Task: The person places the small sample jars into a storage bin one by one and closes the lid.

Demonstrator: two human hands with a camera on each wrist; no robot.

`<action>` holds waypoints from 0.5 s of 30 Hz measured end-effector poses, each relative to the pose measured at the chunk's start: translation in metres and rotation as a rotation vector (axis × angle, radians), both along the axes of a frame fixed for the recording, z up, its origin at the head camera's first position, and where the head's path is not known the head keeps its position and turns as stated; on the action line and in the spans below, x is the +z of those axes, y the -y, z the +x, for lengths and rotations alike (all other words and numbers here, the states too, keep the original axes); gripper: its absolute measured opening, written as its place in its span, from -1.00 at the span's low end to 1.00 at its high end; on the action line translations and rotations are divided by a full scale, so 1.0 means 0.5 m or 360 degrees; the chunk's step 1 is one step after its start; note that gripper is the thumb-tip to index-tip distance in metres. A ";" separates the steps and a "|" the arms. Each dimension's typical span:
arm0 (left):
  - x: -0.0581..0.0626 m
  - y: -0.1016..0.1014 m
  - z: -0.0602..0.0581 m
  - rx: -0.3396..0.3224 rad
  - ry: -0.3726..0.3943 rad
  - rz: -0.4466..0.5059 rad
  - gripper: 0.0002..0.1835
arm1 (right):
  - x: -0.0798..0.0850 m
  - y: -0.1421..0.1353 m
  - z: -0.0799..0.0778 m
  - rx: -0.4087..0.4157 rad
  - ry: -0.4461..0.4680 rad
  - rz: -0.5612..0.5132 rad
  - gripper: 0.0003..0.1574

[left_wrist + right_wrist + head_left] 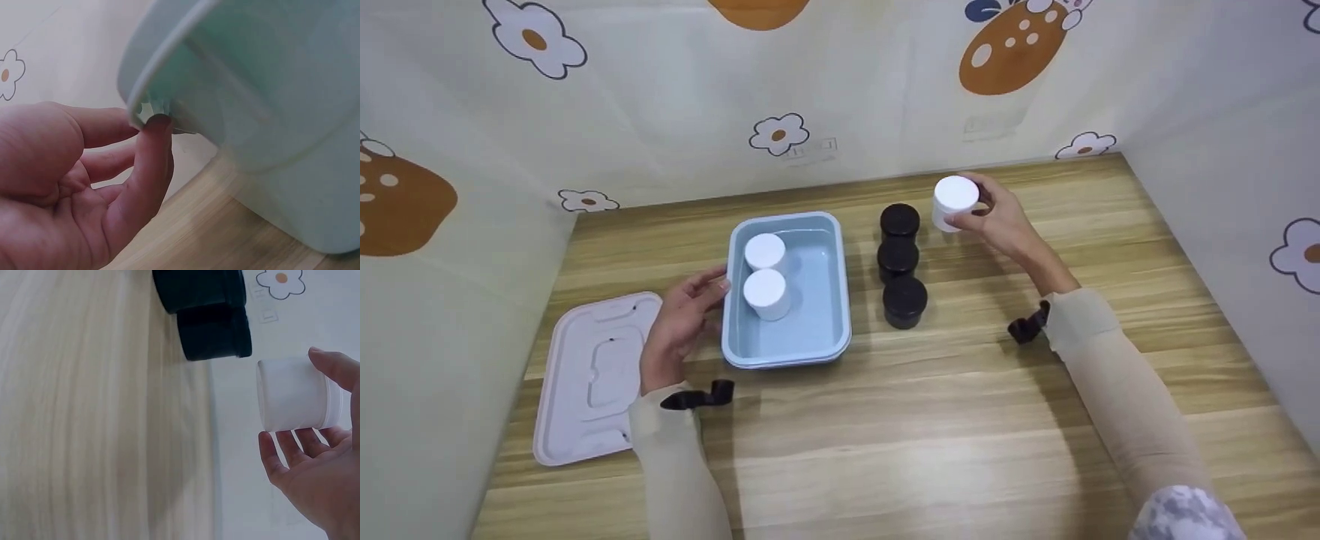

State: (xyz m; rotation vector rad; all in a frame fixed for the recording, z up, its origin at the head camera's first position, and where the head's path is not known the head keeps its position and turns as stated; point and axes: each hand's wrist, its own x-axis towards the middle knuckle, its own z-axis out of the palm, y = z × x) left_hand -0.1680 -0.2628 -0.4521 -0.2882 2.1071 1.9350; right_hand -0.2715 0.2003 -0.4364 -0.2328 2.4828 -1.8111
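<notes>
My right hand grips a white lidded jar between thumb and fingers, beyond the black jars on the right. In the right wrist view the white jar is up off the table, its lid end toward the palm. With thumb and fingers, my left hand pinches the left rim of a light blue plastic box. The left wrist view has the thumb tip under the box's rim. Inside the box, along its left side, stand two white jars, one behind the other.
Three black jars stand in a row right of the box. A pale flat lid lies at the left, partly behind my left forearm. Patterned sheeting borders the wooden table at the back and sides.
</notes>
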 end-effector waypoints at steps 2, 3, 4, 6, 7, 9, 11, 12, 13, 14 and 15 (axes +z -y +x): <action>0.000 0.001 0.001 0.0000 -0.0008 0.0012 -0.40 | 0.010 0.006 0.006 0.0015 -0.0032 -0.0002 -0.13; 0.000 0.001 0.001 -0.0004 -0.0013 0.0019 -0.40 | 0.015 0.009 0.009 0.0025 -0.0047 -0.0001 -0.14; 0.000 0.001 0.002 0.0000 -0.0017 0.0029 -0.40 | 0.020 0.012 0.013 0.0037 -0.0065 0.0004 -0.14; 0.000 0.002 0.002 0.0001 -0.0034 0.0040 -0.40 | 0.029 0.018 0.021 0.0067 -0.0087 0.0004 -0.13; -0.001 0.002 0.002 -0.0001 -0.0045 0.0038 -0.40 | 0.033 0.022 0.025 0.0085 -0.0096 0.0001 -0.13; -0.001 0.000 0.001 0.0003 -0.0060 0.0025 -0.40 | 0.041 0.028 0.033 0.0117 -0.0101 -0.0005 -0.13; -0.002 0.000 0.000 0.0002 -0.0071 -0.0003 -0.41 | 0.048 0.035 0.040 0.0148 -0.0109 -0.0005 -0.14; -0.002 -0.001 -0.001 0.0005 -0.0076 -0.0014 -0.41 | 0.051 0.038 0.043 0.0162 -0.0113 -0.0005 -0.14; -0.002 -0.002 -0.001 0.0004 -0.0076 -0.0024 -0.41 | 0.055 0.042 0.047 0.0174 -0.0118 -0.0004 -0.14; -0.002 -0.002 -0.002 0.0005 -0.0076 -0.0032 -0.42 | 0.058 0.046 0.050 0.0184 -0.0122 0.0003 -0.15; -0.001 -0.003 -0.002 0.0000 -0.0078 -0.0035 -0.43 | 0.061 0.050 0.054 0.0195 -0.0126 0.0012 -0.14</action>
